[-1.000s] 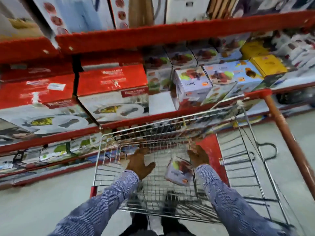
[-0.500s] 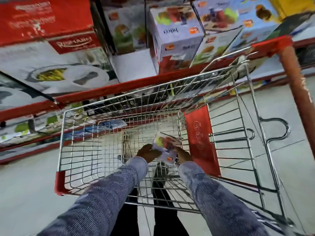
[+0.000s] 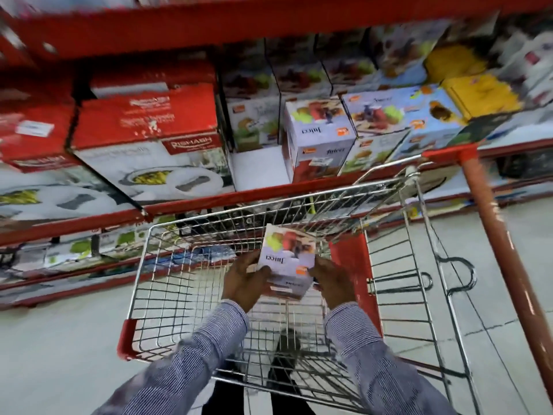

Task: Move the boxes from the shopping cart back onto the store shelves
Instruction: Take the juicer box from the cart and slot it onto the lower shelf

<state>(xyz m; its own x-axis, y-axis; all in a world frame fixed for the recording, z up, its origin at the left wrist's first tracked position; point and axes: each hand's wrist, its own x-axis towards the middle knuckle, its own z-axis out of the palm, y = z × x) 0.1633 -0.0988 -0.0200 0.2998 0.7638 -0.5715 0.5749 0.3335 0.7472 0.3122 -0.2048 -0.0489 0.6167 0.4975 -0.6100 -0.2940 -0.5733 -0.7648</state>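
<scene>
two hands, left hand (image 3: 245, 283) and right hand (image 3: 332, 280), clasp our small lilac cardboard juicer box (image 3: 288, 262) above the wire shopping cart (image 3: 398, 283); we should keep it level toward the red metal shelf (image 3: 209, 202).

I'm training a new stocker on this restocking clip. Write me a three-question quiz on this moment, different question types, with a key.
1. True or false: the juicer box is gripped by only one hand.
2. Multiple choice: the held box is A) on the shelf, B) lifted above the shopping cart basket, C) on the floor.
3. Fill in: the open gap on the shelf lies between the red Rishabh box and a matching ___ box.

Key: 1 false, the left hand and right hand both hold it; 2 B; 3 juicer.
</scene>
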